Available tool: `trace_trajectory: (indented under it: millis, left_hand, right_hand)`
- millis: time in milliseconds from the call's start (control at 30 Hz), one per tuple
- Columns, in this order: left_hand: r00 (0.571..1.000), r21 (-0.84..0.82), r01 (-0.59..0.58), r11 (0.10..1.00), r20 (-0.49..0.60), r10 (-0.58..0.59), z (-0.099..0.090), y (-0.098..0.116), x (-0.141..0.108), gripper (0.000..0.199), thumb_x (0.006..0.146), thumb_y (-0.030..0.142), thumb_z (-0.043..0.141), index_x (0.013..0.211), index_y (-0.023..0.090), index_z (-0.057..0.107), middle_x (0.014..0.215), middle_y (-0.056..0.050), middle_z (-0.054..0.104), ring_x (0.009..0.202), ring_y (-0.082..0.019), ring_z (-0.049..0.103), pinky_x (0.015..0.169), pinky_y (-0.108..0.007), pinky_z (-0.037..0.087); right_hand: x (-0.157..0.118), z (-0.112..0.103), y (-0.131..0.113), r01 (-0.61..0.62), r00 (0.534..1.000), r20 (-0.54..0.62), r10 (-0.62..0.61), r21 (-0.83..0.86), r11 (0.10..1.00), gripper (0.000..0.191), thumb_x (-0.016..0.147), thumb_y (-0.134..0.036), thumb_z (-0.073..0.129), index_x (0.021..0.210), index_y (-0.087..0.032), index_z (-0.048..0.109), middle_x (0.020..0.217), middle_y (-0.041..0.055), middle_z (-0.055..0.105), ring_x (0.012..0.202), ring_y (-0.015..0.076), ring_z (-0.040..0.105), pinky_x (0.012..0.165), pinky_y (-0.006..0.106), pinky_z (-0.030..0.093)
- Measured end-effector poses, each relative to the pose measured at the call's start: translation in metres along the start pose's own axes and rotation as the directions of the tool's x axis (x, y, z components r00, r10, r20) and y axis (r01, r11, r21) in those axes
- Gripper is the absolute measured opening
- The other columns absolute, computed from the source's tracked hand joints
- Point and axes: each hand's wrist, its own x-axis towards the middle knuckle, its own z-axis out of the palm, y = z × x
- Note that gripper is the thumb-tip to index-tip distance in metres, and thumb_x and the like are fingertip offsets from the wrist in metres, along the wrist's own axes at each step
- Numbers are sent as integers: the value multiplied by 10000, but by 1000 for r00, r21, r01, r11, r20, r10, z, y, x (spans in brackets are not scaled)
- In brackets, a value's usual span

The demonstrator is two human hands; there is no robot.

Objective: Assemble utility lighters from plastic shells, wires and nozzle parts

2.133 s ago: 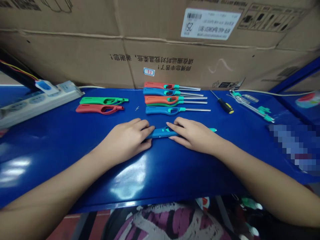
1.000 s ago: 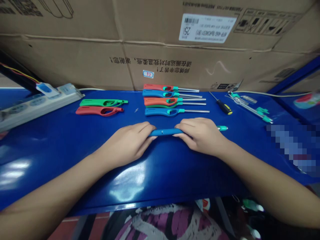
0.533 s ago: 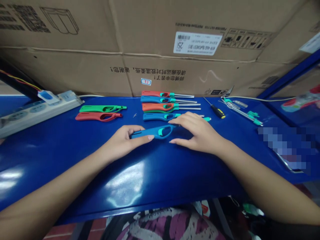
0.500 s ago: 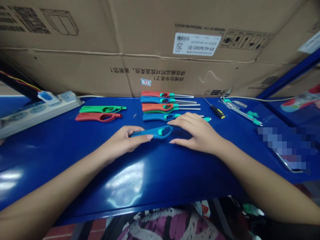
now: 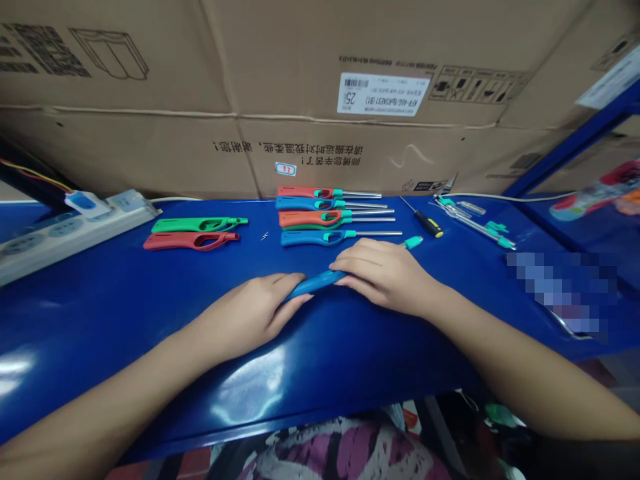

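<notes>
A blue lighter handle is held between both hands above the blue table, turned so its narrow edge faces up. My left hand is closed round its left end. The fingers and thumb of my right hand pinch its right end. Just beyond my right hand, a turquoise tip on a metal tube lies on the table. Behind the hands rests a row of long-nosed lighters, among them a blue lighter in front and an orange lighter behind it.
A green handle and a red handle lie at left by a power strip. A screwdriver, metal tubes with turquoise parts and a blurred-out flat object lie at right. Cardboard walls the back.
The blue handle has been turned from its flat side onto its edge. My right hand has closed on its right end, and my left hand has shifted right and rolled over.
</notes>
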Motion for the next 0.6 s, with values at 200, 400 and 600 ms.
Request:
trace_trajectory:
  millis: [200,400,600]
  left_hand:
    - [999,59,-33,998,39,31,2,-9,3,430,1054,471,361,1238,185,624,1143,-129,730,942,-275,735,806,-388,589]
    - [999,153,-25,988,30,20,-19,-38,5,476,1031,543,363,1232,193,616,1106,-116,733,919,-286,724,802,-401,567]
    - [999,258,36,965,-4,-36,-49,-48,1,364,1039,463,428,1101,174,642,974,-69,721,831,-246,688,762,-336,498]
  right_hand:
    - [3,5,-8,-26,999,23,26,-24,999,316,1059,-338,432,1045,-181,705,1025,66,751,885,184,642,748,316,482]
    - [3,-10,3,-158,979,73,191,-326,932,404,988,-376,575,1331,-164,596,1299,154,646,1192,337,545,992,497,389]
    - [-6,-20,39,-276,955,23,294,-284,918,193,952,-298,634,1097,-180,684,1062,88,732,1074,272,616,1084,492,319]
